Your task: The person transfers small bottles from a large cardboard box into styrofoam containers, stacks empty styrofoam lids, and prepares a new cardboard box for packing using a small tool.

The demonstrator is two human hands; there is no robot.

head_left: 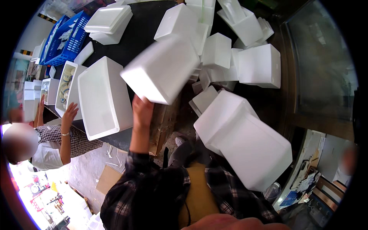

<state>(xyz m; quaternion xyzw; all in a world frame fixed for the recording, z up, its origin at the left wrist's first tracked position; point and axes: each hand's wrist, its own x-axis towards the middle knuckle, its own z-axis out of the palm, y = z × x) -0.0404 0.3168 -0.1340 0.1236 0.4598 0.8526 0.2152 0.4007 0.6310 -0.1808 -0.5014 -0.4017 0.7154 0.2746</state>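
Observation:
My left hand (pixel 142 111) is raised ahead of my body, its fingers closed at the lower edge of a white foam box (pixel 163 69). This box is tilted in the air over the dark table and smeared by motion. To the left of the hand stands a larger open foam box (pixel 100 99) with its pale inside showing. On my right, two white foam boxes (pixel 253 149) lean together close to my body. My right plaid sleeve (pixel 226 178) runs under them; the right hand itself does not show.
Several foam boxes (pixel 258 65) are piled at the far right beside a framed glass pane (pixel 322 65). Blue crates (pixel 73 40) and a closed foam box (pixel 109 23) stand far left. A co-worker reaches into a foam box of round items (pixel 66 86). Cardboard (pixel 109 179) lies on the floor.

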